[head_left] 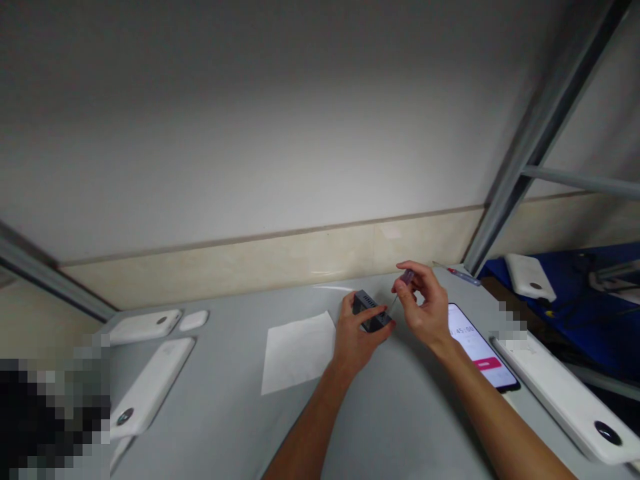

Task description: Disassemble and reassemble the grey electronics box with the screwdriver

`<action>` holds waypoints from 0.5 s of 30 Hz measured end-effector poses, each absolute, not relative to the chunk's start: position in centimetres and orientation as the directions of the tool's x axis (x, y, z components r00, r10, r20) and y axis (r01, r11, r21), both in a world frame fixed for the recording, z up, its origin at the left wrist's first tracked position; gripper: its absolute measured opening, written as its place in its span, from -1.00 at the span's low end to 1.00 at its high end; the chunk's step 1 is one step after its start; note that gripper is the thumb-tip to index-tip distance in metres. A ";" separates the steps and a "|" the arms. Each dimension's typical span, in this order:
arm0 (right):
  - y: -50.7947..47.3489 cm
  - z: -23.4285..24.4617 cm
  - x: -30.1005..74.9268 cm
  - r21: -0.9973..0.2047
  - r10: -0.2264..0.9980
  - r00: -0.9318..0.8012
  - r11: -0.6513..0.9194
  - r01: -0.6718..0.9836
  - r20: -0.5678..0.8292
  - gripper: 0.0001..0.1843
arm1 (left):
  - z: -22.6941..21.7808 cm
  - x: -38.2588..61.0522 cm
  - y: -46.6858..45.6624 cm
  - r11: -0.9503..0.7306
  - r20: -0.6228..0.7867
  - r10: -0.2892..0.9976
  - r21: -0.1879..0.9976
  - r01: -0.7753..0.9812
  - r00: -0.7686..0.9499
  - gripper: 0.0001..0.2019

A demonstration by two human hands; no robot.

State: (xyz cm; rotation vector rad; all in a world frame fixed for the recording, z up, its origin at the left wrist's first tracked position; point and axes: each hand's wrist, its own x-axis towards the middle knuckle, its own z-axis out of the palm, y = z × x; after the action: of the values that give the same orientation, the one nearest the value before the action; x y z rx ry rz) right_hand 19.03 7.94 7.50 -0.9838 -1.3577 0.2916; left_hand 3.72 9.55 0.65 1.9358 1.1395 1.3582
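My left hand (356, 337) grips a small dark grey box-shaped part (371, 310) and holds it down on the grey table (240, 413). My right hand (424, 303) pinches a small screwdriver with a translucent purple handle (406, 277); its thin shaft slants down toward the right end of the dark part. Both hands are closed around what they hold. The screwdriver's tip is too small to make out.
A white paper sheet (297, 350) lies left of the hands. A lit phone (479, 347) lies to the right, beside a long white casing (565, 393). More white casings (150, 387) lie at the left. A red-and-blue pen-like tool (463, 274) rests near a metal frame post (530, 153).
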 end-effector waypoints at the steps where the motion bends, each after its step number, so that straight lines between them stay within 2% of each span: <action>1: 7.9 7.5 19.0 -0.725 0.694 0.238 0.585 0.364 0.679 -0.73 | 0.7 3.7 9.6 -0.518 0.500 0.854 0.786 0.338 0.144 -0.70; 15: 8.0 6.9 18.7 -0.722 0.691 0.240 0.586 0.368 0.682 -0.71 | 0.5 3.6 9.5 -0.480 0.467 0.876 0.813 0.329 0.125 -0.71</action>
State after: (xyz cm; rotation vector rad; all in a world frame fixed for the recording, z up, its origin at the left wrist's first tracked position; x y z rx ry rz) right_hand 18.67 7.98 6.87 -0.9938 -1.3699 0.2795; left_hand 3.64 9.46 0.52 1.8807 1.1598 1.3508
